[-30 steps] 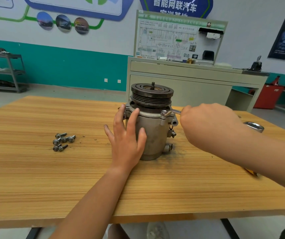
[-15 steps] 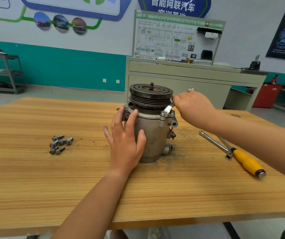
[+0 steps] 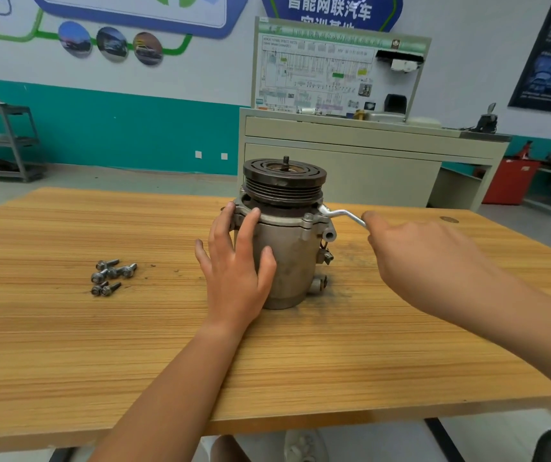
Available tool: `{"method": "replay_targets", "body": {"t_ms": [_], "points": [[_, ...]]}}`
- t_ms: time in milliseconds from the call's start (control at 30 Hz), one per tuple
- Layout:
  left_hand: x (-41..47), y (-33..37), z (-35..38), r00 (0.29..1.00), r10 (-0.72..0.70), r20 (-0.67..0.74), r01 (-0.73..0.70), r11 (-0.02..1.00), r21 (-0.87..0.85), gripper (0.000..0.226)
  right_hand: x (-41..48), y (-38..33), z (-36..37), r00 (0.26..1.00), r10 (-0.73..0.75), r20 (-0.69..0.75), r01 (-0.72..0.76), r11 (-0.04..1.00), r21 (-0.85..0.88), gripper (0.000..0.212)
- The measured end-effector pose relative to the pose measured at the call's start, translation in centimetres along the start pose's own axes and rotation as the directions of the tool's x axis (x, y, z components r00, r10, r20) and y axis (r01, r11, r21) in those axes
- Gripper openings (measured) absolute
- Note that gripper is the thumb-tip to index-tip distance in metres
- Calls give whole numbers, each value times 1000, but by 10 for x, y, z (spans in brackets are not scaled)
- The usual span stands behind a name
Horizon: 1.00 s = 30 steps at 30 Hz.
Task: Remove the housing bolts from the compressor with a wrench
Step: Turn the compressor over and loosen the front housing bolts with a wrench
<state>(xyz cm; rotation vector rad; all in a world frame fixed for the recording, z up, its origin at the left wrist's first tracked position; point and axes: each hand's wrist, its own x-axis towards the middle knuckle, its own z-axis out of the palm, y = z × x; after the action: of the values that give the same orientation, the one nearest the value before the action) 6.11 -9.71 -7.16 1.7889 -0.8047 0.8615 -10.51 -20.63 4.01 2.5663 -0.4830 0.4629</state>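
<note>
Nearest the camera, two bare forearms reach out over the light, striped wooden surface point(image 3: 67, 345). The left hand point(image 3: 234, 271) lies flat against the near side of the grey, cylindrical cast-metal compressor point(image 3: 292, 261). Its fingers point(image 3: 245, 231) are straight and spread, with the tips reaching up to the flange rim and the thumb pressed on the body lower down.

The right hand point(image 3: 424, 258) is to the right of the compressor and apart from it, with its back turned to the camera. It grips the handle of the slim, bent silver wrench point(image 3: 340, 215). The handle end disappears under the thumb, and the fingers curl beneath the hand, mostly hidden.

The compressor stands upright near the middle of the surface, with its dark grooved pulley point(image 3: 284, 185) on top and a short threaded stub at the centre. The wrench's far end sits at the flange on the compressor's right rear, just below the pulley. Whether it is seated on a bolt head cannot be told.

A small cluster of loose grey flanged bolts point(image 3: 110, 276) lies on the surface well to the left of the compressor.

Beyond the surface stands a beige metal cabinet point(image 3: 350, 161) carrying an upright wiring-diagram board point(image 3: 327, 71). A grey metal shelf rack point(image 3: 7, 141) stands at the far left against a wall with a teal lower band, and a red cabinet point(image 3: 510, 181) stands at the far right.
</note>
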Motion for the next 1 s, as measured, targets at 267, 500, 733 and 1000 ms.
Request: {"method": "replay_targets", "body": {"t_ms": [267, 500, 733, 1000], "points": [[-1, 0, -1, 1000, -1, -1, 1, 1000, 3, 47, 16, -11, -10, 997, -27, 68, 31, 998, -61, 30], [0, 3, -2, 1000, -17, 5, 17, 1000, -19, 46, 29, -4, -23, 962, -259, 86, 273, 914, -301, 22], [-1, 4, -3, 1000, -28, 13, 28, 999, -27, 45, 65, 40, 1, 900, -426, 98, 434, 849, -301, 35], [-1, 0, -3, 1000, -23, 10, 23, 999, -30, 44, 90, 15, 47, 915, -330, -230, 314, 944, -105, 31]]}}
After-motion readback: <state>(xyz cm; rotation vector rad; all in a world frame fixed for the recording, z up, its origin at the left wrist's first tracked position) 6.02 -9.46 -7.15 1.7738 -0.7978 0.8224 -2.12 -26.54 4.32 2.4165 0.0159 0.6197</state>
